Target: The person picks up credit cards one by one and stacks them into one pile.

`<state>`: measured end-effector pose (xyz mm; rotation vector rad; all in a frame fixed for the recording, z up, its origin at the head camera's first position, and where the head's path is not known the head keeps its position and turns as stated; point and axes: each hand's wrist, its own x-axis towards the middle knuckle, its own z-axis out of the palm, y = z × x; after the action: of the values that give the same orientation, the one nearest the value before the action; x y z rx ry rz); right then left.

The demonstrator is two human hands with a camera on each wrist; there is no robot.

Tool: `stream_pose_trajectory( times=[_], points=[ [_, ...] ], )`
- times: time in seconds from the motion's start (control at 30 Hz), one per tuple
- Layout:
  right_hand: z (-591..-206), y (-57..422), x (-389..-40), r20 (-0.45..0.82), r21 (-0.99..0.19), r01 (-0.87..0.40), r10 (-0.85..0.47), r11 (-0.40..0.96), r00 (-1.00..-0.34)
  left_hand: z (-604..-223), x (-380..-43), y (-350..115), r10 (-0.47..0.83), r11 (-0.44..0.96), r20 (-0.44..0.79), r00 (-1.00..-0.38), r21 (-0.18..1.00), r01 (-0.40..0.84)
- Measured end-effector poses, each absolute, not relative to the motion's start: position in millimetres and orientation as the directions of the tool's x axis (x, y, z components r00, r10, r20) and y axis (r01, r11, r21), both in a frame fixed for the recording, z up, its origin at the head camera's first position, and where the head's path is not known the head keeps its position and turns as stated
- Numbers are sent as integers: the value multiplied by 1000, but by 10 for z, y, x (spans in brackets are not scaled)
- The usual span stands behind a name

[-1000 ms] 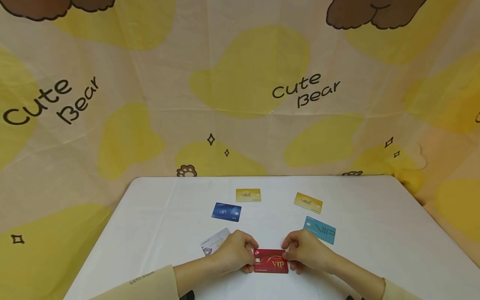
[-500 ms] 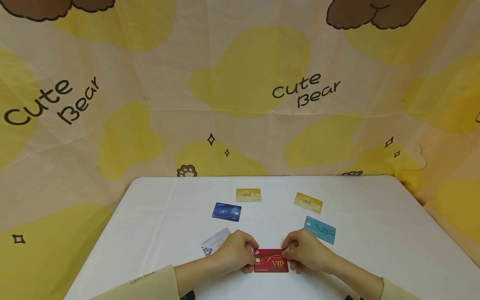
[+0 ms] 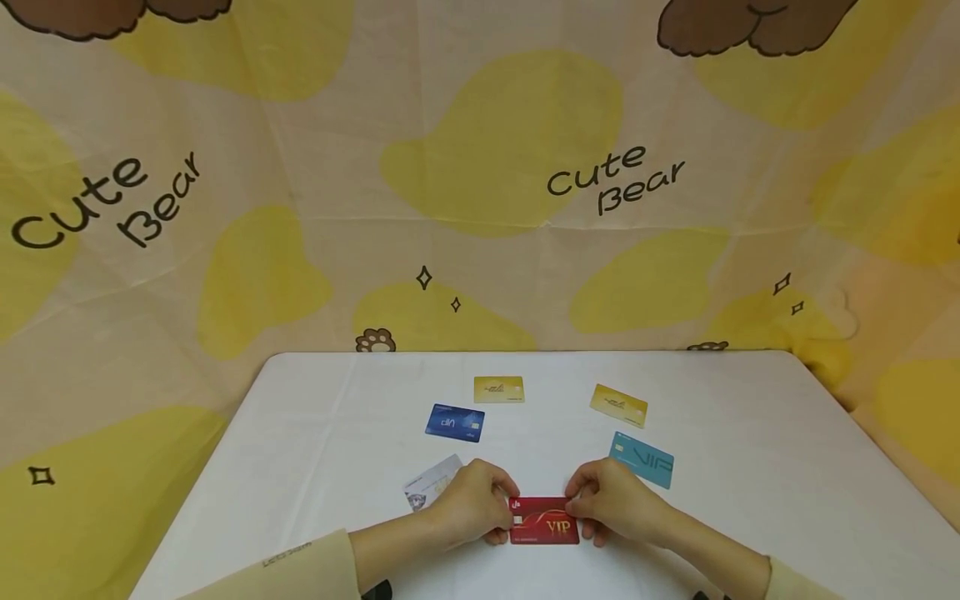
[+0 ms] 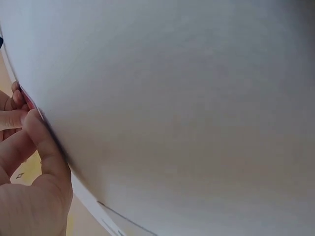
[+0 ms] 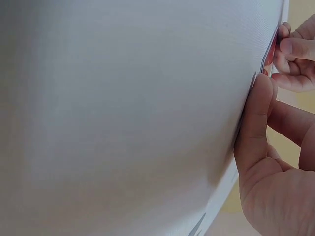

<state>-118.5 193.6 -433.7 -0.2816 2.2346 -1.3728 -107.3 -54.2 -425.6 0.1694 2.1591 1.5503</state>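
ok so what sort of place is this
Probably an improvised indoor filming corner, though the room beyond is hidden: a "Cute Bear" cloth hangs behind a white table, with cards laid out on it.

Soft, even light, a little grey.
From the head, the smooth white table and the cream and yellow cloth behind it look clear but dull, with faint, soft shadows under the bare arms. The big gold word on the flat red card reads well; its tiny print is fuzzy. Both wrist views look hazy, each with one dark top corner. Fine ripples show on the right one's table.
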Motion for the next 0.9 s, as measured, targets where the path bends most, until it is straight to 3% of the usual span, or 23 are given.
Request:
stream_pose_trajectory(
  times=[0.43, 0.9],
  points=[
    [-4084, 1909, -1332, -212, -861, -45, -437, 506, -874, -3943, -1146, -939, 365, 391, -193, -911, 920, -38],
    [-3937, 1666, -1575, -84, -833, -214, -500, 511, -862, -3751, -1018, -1330, 199, 475, -14, -980, 876, 84]
  ],
)
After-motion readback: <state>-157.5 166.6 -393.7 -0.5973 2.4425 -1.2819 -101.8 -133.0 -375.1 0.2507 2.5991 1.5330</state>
